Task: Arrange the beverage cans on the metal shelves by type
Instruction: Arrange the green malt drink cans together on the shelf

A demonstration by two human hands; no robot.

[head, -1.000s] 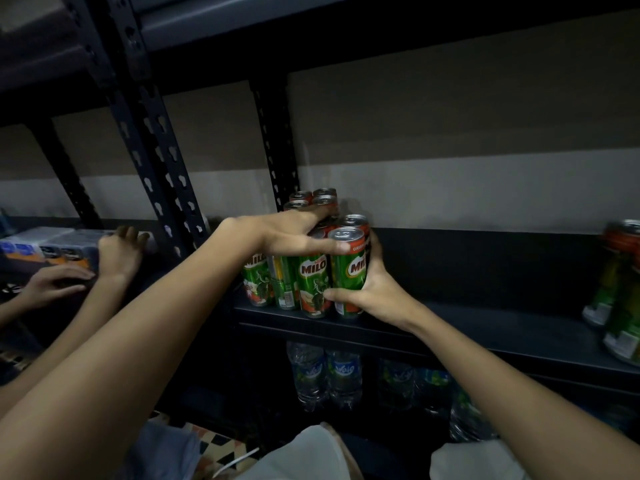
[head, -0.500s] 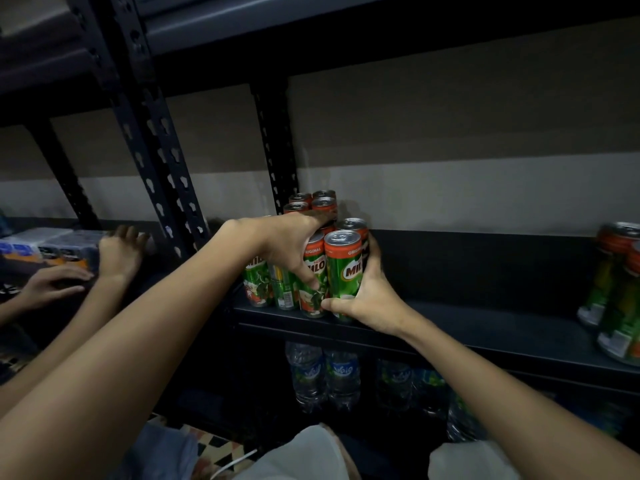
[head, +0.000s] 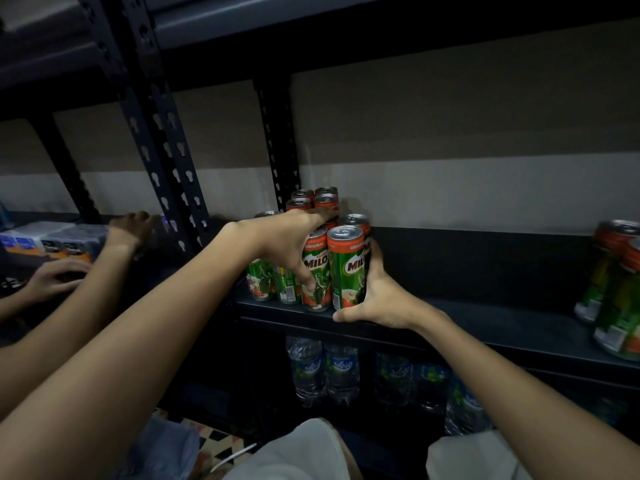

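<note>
milo block nearly squared, more cans waiting at the right

both hands have slid lower on the front milo cans since a second ago: the left hand (head: pixel 289 245) no longer lies across the lids but drapes over the group, its fingers (head: pixel 306 277) curled down the face of the second front can (head: pixel 316 268). the right hand (head: pixel 375 294) cups the front right can (head: pixel 347 268), thumb under its base at the shelf (head: pixel 485 323) edge, fingers wrapped behind it.

as i judge it, this cluster of milo cans (head: pixel 313 202) is packed tight by the upright post (head: pixel 277 140) and almost finished. another batch of the same cans (head: pixel 616 289) stands well apart at the far right, still to be joined up. water bottles (head: pixel 323 368) sit on the shelf below.
</note>
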